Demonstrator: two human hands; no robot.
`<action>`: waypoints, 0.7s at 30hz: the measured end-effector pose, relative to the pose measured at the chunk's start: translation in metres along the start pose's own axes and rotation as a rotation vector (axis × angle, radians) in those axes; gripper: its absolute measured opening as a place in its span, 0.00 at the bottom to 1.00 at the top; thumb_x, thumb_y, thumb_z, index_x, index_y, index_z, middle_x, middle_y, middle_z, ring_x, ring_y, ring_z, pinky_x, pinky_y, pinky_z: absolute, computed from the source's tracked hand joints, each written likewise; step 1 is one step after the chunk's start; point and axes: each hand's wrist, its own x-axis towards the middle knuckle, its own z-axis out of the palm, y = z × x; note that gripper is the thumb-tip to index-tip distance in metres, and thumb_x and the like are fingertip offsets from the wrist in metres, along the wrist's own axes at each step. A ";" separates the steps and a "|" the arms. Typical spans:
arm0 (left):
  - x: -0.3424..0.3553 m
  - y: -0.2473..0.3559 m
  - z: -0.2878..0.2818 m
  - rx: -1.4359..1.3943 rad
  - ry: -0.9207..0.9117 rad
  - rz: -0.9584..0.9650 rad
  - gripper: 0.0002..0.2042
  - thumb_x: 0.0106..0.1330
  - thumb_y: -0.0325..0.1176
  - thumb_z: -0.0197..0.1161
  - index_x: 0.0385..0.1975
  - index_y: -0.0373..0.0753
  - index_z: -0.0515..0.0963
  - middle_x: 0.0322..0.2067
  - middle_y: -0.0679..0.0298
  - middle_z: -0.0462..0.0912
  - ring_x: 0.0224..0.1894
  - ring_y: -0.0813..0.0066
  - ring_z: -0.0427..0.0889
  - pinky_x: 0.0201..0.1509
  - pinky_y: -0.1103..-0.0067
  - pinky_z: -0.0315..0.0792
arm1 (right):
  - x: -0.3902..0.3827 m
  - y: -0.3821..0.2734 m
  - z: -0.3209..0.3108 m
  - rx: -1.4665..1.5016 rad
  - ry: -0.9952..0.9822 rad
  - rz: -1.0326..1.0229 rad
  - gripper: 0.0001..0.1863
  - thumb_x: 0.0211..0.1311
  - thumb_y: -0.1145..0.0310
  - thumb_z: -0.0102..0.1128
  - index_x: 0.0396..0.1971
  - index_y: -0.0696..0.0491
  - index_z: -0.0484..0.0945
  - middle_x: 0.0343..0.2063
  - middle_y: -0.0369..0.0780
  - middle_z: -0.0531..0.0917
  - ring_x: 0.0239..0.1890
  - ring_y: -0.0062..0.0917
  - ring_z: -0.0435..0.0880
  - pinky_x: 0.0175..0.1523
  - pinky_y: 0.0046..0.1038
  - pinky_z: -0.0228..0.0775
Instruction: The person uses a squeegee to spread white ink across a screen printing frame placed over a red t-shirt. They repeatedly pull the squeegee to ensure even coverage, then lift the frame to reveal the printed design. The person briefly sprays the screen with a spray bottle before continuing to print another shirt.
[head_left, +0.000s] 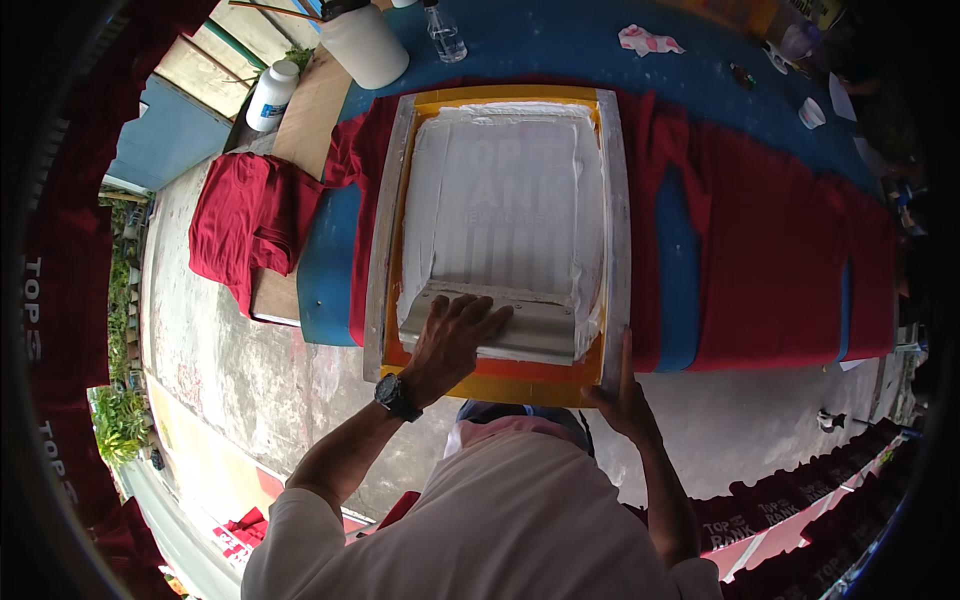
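Two hands work at a framed screen (617, 230): the left hand (448, 338) clasps a metal squeegee (545, 325), fingers fanned over its face, thumb hidden; the right hand (625, 403) rests at the screen's near corner (whether it grips, I cannot tell). White paste (500, 250) lies beyond the left hand. The step looks like spreading it; the next move calls for even pressure.

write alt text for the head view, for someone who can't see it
A person's left hand holds a wide metal squeegee near the close end of a screen coated in white paste, while the right hand holds its frame by the near right corner. The screen lies over red fabric on a blue table.
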 end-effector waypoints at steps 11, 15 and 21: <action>0.012 0.003 -0.040 -0.102 -0.176 -0.038 0.37 0.56 0.12 0.60 0.69 0.45 0.82 0.62 0.55 0.89 0.63 0.52 0.87 0.67 0.61 0.82 | 0.001 0.011 0.001 -0.027 0.010 -0.133 0.64 0.72 0.65 0.72 0.88 0.48 0.25 0.85 0.58 0.52 0.86 0.50 0.57 0.85 0.46 0.55; 0.014 0.016 -0.072 -0.157 -0.107 -0.045 0.34 0.57 0.14 0.60 0.68 0.41 0.82 0.61 0.55 0.89 0.63 0.51 0.87 0.68 0.61 0.81 | 0.003 0.017 0.003 -0.094 0.053 -0.233 0.64 0.73 0.65 0.73 0.88 0.49 0.26 0.86 0.57 0.49 0.87 0.47 0.54 0.86 0.45 0.52; -0.022 0.063 -0.062 -0.107 -0.045 -0.078 0.32 0.59 0.15 0.62 0.67 0.43 0.83 0.62 0.53 0.88 0.65 0.51 0.86 0.69 0.58 0.78 | 0.004 0.020 0.004 -0.073 0.060 -0.233 0.65 0.72 0.62 0.75 0.88 0.47 0.26 0.83 0.61 0.58 0.83 0.53 0.63 0.83 0.48 0.60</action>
